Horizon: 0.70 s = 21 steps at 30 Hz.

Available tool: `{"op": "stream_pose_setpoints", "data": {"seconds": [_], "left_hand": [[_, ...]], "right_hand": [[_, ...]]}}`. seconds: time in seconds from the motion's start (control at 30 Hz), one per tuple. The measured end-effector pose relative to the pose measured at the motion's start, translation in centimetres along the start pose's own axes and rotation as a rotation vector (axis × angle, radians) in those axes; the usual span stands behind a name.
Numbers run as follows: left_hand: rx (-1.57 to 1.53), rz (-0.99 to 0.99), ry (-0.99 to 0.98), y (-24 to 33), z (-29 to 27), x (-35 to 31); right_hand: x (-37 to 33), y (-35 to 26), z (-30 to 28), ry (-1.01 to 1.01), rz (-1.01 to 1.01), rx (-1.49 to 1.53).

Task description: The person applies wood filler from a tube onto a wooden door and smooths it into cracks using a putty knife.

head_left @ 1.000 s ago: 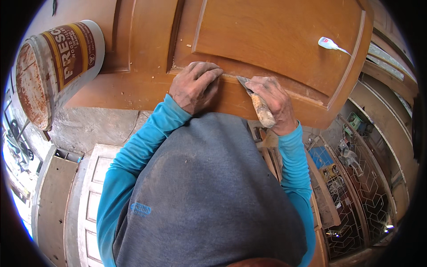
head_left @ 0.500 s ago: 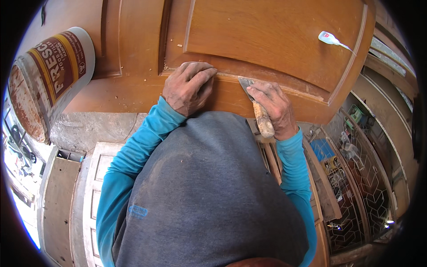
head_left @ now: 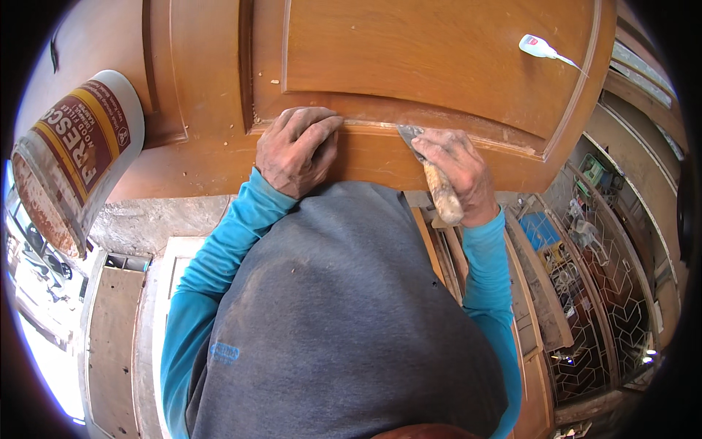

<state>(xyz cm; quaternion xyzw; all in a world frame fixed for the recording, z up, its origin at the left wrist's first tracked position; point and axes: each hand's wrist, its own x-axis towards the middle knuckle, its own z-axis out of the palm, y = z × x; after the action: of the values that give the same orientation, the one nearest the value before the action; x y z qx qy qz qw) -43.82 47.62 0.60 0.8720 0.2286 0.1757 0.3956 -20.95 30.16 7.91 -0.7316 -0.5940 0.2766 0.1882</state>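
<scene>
Putty knife [head_left: 442, 192]: triangular steel blade, worn wooden handle; slants across the door's near edge, tip away from the body, at the moulding.
Right hand [head_left: 464, 175]: wrapped round its handle.
Left hand [head_left: 296, 150]: curled on the near rail; can't tell if gripping.
Door [head_left: 439, 51]: brown panelled wood, crumbs; white nozzled bottle [head_left: 537, 46] toward right edge.
Room: grey concrete [head_left: 161, 219] below.

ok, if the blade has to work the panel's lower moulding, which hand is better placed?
Right, most likely. The right hand grips the putty knife, its blade tip at the moulding. The left hand rests on the door farther left, with no tool visible in it.
</scene>
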Motion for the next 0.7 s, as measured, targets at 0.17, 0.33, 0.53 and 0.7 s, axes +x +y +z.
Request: {"op": "stream_pose_setpoints", "data": {"seconds": [0.17,0.33,0.53,0.7], "left_hand": [[0.008,-0.007,-0.026,-0.1,0.1,-0.1],[0.012,-0.02,-0.033,-0.1,0.2,0.0],[0.013,-0.045,-0.055,0.2,0.2,0.2],[0.062,-0.04,-0.043,0.0,0.5,0.1]], "right_hand": [[0.3,-0.1,-0.3,-0.02,0.02,0.03],[0.2,0.1,0.1,-0.037,0.009,0.039],[0.1,0.4,0.1,-0.039,0.011,0.06],[0.1,0.9,-1.1,0.008,0.064,0.011]]}}
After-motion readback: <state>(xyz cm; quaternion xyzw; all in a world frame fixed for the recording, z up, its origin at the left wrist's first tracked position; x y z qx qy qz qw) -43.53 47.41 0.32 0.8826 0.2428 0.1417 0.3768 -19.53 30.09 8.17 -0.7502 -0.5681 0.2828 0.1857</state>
